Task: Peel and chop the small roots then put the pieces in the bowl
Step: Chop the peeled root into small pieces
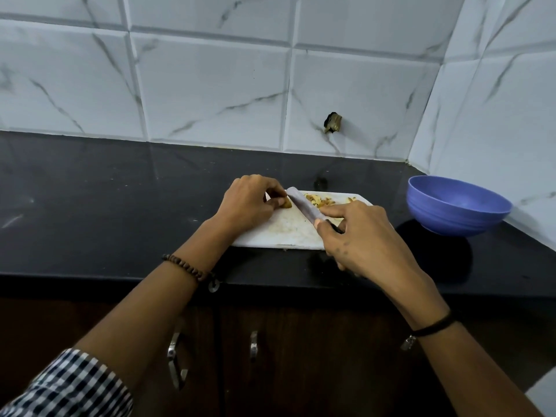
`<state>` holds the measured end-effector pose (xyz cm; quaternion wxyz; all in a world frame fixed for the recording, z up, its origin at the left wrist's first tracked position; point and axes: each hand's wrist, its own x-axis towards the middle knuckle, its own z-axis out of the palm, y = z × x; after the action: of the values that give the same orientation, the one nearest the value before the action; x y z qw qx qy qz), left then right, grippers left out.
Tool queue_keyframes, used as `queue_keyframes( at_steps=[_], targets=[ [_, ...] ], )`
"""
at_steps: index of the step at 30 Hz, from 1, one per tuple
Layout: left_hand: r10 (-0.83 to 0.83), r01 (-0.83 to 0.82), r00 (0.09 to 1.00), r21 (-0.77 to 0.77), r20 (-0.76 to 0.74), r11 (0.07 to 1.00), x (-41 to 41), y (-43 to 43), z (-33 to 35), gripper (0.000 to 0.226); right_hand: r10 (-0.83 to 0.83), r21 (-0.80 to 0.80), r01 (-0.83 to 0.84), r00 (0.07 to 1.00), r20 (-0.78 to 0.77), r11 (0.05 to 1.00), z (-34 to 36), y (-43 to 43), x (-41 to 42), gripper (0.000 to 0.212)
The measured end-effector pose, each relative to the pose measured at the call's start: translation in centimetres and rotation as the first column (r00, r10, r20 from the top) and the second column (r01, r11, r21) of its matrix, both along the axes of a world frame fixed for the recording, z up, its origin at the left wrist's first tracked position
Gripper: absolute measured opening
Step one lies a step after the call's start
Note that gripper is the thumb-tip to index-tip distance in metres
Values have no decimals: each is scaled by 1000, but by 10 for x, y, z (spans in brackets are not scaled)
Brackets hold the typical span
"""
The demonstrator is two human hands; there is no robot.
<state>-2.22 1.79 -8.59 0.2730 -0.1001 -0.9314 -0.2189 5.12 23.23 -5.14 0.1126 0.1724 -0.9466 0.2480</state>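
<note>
**Blade sits between the root and the cut pile**

The left hand [249, 203] is curled, thumb and fingertips pinching a small brown root [287, 204] down against the far left part of the white board [285, 233]. Most of the root is hidden under those fingers, so which way its long axis runs cannot be told.

The right hand [361, 236] grips the knife [301, 206] by its dark handle, with the forefinger stretched out towards the blade. The blade slants from that hand up and to the left, and its tip ends right by the left fingertips. The root lies just on the left side of the blade, touching it or very nearly so. On the blade's right side, along the far edge of the board, lies a loose heap of pale yellow pieces [319, 200].

So the blade divides the board: uncut root to the left, chopped pieces to the right. The next cut probably calls for the blade to come down on the stub poking out past the left fingertips. Little of it shows, so those fingertips are at some risk.

The blue bowl [454, 206] stands on the dark worktop [120, 191] to the right of the board, apart from it. No pieces can be seen in it from this angle. The right hand is the nearer one to it, and the heap lies on that side too.
</note>
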Motion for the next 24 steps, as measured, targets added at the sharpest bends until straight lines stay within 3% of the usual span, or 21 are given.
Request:
queue_keyframes(
  at_steps=[4, 11, 24],
  targets=[
    [-24, 25, 1000, -61, 9, 998, 0, 4, 1, 18, -5, -44, 5, 1000, 5, 999, 2, 1, -1, 40],
    [9, -9, 999, 1, -32, 1000, 1, 3, 0, 17, 8, -38, -6, 998, 56, 999, 8, -3, 1, 37],
    [41, -40, 998, 10, -46, 999, -2, 4, -2, 15, -52, 200, 50, 999, 1, 979, 13, -37, -6, 13]
  ],
)
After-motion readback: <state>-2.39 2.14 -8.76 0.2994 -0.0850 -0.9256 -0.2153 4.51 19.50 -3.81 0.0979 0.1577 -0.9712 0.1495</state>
